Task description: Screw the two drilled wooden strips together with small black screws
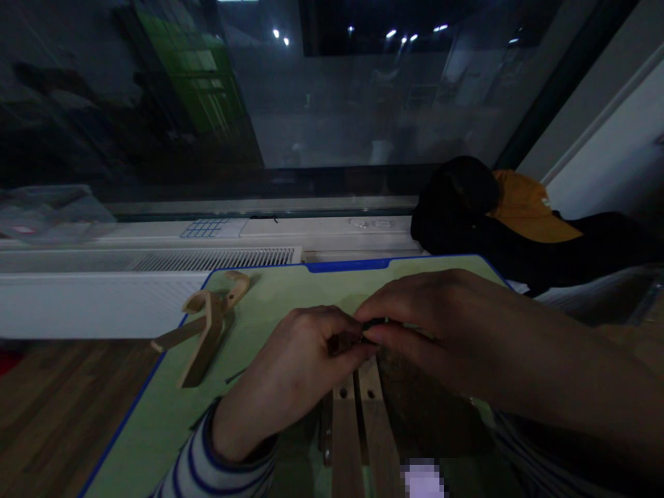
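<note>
Fingertips of my left hand (pixel 293 370) and my right hand (pixel 451 325) meet in a pinch around a small dark piece (pixel 374 323), mostly hidden by the fingers. Directly below lie two long wooden strips, a left strip (pixel 346 436) and a right strip (pixel 380 436), side by side with a narrow gap. Each has a round hole near its far end, and those ends run under my fingers. Small metal hardware (pixel 326 446) shows along the left strip's outer side. Beyond my left hand stands a joined wooden assembly (pixel 210 328) with curved hook-like ends.
A green tabletop (pixel 280 283) with a blue edge carries the work. A thin dark rod (pixel 236 375) lies by my left wrist. Behind are a radiator (pixel 249 260) and windowsill (pixel 326 227); an orange cap (pixel 532 207) and black cloth (pixel 451 207) sit at the right.
</note>
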### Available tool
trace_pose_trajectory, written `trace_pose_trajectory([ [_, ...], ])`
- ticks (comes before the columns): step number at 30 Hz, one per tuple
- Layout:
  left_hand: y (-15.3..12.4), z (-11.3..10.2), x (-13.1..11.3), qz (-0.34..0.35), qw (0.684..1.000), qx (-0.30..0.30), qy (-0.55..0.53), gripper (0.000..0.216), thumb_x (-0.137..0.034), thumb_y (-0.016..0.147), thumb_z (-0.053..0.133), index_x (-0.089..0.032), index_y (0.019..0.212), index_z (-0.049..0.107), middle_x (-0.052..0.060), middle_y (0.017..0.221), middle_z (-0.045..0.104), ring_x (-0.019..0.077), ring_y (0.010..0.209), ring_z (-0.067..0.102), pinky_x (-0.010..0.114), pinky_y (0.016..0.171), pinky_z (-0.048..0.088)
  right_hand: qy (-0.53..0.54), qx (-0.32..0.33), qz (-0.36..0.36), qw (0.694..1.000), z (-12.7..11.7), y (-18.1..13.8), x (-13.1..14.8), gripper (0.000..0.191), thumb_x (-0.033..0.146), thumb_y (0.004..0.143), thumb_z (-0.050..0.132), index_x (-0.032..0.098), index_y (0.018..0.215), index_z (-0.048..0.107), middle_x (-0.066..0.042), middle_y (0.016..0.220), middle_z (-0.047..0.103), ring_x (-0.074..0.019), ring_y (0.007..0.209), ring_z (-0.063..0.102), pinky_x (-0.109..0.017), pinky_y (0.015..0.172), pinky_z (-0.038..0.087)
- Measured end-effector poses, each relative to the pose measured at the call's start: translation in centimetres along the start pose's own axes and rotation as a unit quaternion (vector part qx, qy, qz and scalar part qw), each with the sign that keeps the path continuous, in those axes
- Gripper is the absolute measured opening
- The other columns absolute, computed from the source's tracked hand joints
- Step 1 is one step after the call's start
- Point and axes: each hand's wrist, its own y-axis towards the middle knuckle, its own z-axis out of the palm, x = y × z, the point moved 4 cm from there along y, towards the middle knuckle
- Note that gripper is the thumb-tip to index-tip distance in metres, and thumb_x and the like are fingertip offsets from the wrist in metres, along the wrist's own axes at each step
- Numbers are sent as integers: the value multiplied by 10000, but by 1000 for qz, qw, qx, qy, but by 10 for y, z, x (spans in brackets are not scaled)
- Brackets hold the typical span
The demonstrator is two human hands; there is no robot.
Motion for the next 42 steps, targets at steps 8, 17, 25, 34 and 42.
trace_pose_trajectory([
  [8, 0, 2, -1, -6, 999, 47, 24, 195, -230, 845, 519, -168, 691, 622, -23, 646, 604, 125, 625, 565, 233, 573, 377, -31, -22, 23, 999, 1, -1, -4, 133, 345, 868, 493, 315, 923, 610, 80, 777, 654, -132, 682, 593, -273, 589, 386],
  [17, 1, 0, -1, 2, 1000, 16, -9, 146, -253, 827, 561, -185, 721, 634, -44, 642, 596, 107, 605, 553, 216, 560, 368, -15, -21, 25, 999, -1, -1, 1, 148, 325, 869, 493, 269, 905, 625, 39, 766, 660, -146, 672, 603, -279, 582, 384],
  [25, 0, 1, 0, 9, 1000, 18, 0, 126, -198, 818, 566, -178, 726, 649, -34, 653, 614, 112, 605, 555, 220, 561, 359, 26, -21, -37, 999, -9, -4, 5, 149, 246, 879, 477, 264, 973, 592, 39, 943, 661, -137, 831, 611, -268, 698, 422],
  [34, 1, 1, -1, 6, 1000, 15, -5, 106, -248, 819, 597, -199, 785, 684, -20, 704, 644, 123, 642, 575, 228, 602, 393, 23, -6, -38, 999, -10, -4, 5, 262, 152, 853, 480, 244, 1049, 628, -24, 959, 683, -173, 829, 630, -292, 732, 450],
  [42, 0, 1, -2, 3, 1000, 18, -5, 97, -243, 820, 599, -203, 793, 683, -27, 714, 652, 121, 658, 587, 225, 610, 398, 7, -6, -13, 1000, -7, -5, 4, 230, 185, 857, 473, 262, 989, 645, -1, 858, 685, -158, 727, 624, -278, 651, 433],
])
